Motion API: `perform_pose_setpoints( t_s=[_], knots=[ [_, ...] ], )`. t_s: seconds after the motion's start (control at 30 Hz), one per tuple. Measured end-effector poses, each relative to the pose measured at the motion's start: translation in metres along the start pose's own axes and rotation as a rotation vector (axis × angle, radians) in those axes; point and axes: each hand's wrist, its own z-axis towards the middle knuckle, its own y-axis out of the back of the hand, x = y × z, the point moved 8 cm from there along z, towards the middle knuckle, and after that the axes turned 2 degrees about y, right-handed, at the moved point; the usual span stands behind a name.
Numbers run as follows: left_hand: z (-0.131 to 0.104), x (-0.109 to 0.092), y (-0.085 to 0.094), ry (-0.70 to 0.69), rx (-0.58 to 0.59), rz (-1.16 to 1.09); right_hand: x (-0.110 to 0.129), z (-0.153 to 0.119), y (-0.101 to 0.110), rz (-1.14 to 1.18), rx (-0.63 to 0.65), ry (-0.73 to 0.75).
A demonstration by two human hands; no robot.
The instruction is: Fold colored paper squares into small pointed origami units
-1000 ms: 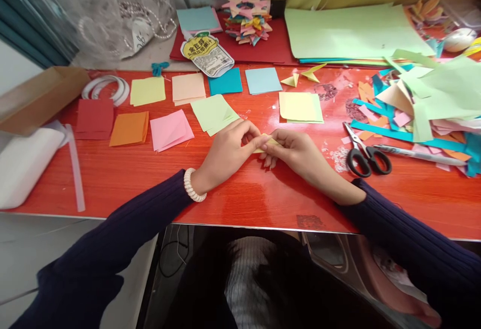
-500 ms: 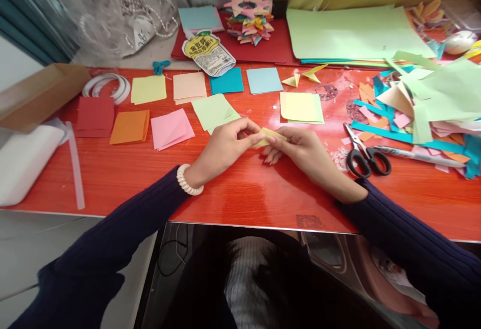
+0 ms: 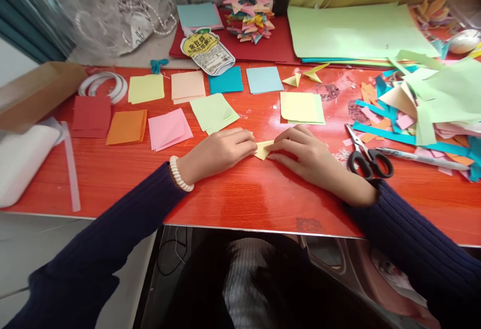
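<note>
A small folded piece of yellow paper (image 3: 262, 150) lies low over the red table between my hands. The fingertips of my left hand (image 3: 221, 151) are closed on its left end, palm down. My right hand (image 3: 306, 154) pinches the right end, its fingers bent and partly covering the paper. Just behind them rest a light green paper stack (image 3: 214, 112) and a pale yellow paper stack (image 3: 300, 107). Two small folded yellow paper pieces (image 3: 293, 79) sit farther back. Scissors (image 3: 368, 154) with black handles lie to the right of my right hand.
Pink (image 3: 170, 129), orange (image 3: 126, 127) and red paper squares (image 3: 91, 116) lie on the left. Paper scraps (image 3: 406, 113) and a pen (image 3: 421, 158) cover the right side. A layered paper ornament (image 3: 250, 18) stands at the back. The table's front edge (image 3: 255, 229) is near me.
Both hands have turned palm down and come slightly lower, bringing the yellow paper down toward the tabletop. The right fingers now bend over its right end.
</note>
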Motion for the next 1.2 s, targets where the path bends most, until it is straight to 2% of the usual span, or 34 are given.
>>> perform_pose_setpoints(
  t_s=[0.33, 0.43, 0.57, 0.63, 0.87, 1.03, 1.2],
  knots=[
    [0.001, -0.002, -0.001, -0.027, 0.036, 0.042, -0.020, 0.000, 0.000, 0.178, 0.021, -0.309],
    [0.002, 0.002, 0.001, 0.066, 0.001, -0.052, -0.021, 0.001, 0.000, 0.199, 0.015, -0.327],
    [0.004, 0.011, 0.003, 0.273, -0.050, -0.262, -0.022, 0.002, 0.001, 0.186, 0.004, -0.348],
    [0.004, 0.013, 0.002, 0.361, -0.051, -0.286, -0.021, 0.004, 0.000, 0.202, 0.014, -0.335],
    [0.003, 0.012, 0.005, 0.439, -0.073, -0.209, -0.022, 0.005, -0.003, 0.291, 0.030, -0.327],
    [0.004, 0.009, 0.005, 0.381, -0.057, -0.188, -0.016, 0.007, -0.002, 0.205, -0.013, -0.269],
    [0.006, -0.001, 0.000, 0.165, 0.027, -0.156, -0.011, 0.007, 0.002, 0.130, -0.056, -0.215]
  ],
)
